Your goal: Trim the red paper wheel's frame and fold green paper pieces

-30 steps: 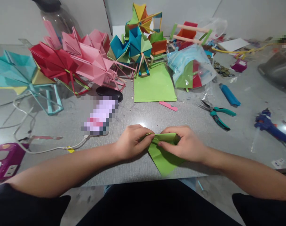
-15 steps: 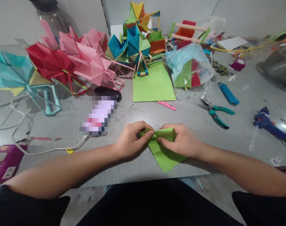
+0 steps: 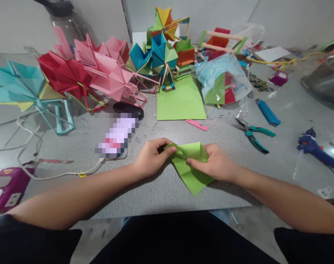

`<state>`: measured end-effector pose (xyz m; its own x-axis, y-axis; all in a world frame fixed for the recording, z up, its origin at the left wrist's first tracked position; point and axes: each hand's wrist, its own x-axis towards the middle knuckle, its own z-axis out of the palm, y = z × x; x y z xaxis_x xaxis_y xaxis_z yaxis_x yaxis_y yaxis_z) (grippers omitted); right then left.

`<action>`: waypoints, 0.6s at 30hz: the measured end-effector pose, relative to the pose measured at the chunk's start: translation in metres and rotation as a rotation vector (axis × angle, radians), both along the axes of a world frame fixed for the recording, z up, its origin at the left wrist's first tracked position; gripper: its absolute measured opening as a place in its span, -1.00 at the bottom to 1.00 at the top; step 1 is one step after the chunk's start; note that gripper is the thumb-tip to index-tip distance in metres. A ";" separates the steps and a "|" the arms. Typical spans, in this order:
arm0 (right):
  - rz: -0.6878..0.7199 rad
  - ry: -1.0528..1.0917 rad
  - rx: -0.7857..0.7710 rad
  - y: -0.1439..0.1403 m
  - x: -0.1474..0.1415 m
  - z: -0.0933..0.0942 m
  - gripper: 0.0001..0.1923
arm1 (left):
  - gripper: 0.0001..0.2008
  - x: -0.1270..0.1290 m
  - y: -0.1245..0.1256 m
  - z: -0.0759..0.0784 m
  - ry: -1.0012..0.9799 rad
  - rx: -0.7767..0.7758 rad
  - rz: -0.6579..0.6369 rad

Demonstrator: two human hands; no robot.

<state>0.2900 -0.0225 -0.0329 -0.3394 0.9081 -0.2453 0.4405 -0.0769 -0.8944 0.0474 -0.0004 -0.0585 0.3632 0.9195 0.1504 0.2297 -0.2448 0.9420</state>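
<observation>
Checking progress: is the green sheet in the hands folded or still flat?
Folded. The green sheet shows creased flaps at the top and a point toward the person; the left hand and right hand pinch its upper corners.

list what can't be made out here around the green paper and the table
Head view only:
- Green paper: upper corners hidden under left hand and right hand.
- Pixelated patch: blurred, unidentifiable.
- Purple device: cut off by left edge.
- Coins: too small to count.

The pliers (image 3: 253,135) are lying right of the paper sheet (image 3: 180,101), paper models (image 3: 106,73) standing to its left, all on the tabletop (image 3: 161,190).
</observation>
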 end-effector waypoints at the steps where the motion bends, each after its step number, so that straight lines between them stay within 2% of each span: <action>1: 0.000 0.005 0.000 0.002 0.002 -0.001 -0.79 | -0.79 -0.001 0.003 -0.001 0.012 -0.006 -0.010; 9: 0.016 -0.006 0.005 0.009 0.011 -0.005 -0.80 | -0.76 -0.007 0.009 0.001 0.174 0.161 0.025; 14: 0.040 0.011 0.056 0.008 0.009 -0.001 -0.85 | -0.80 -0.007 0.006 0.002 0.112 0.144 -0.143; 18: 0.053 -0.014 0.076 0.007 0.007 0.004 -0.83 | -0.74 -0.005 0.005 0.000 0.154 0.168 -0.105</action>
<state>0.2966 -0.0157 -0.0289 -0.3850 0.9050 -0.1812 0.4544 0.0150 -0.8907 0.0422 0.0045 -0.0588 0.4862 0.8421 0.2335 0.3321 -0.4252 0.8420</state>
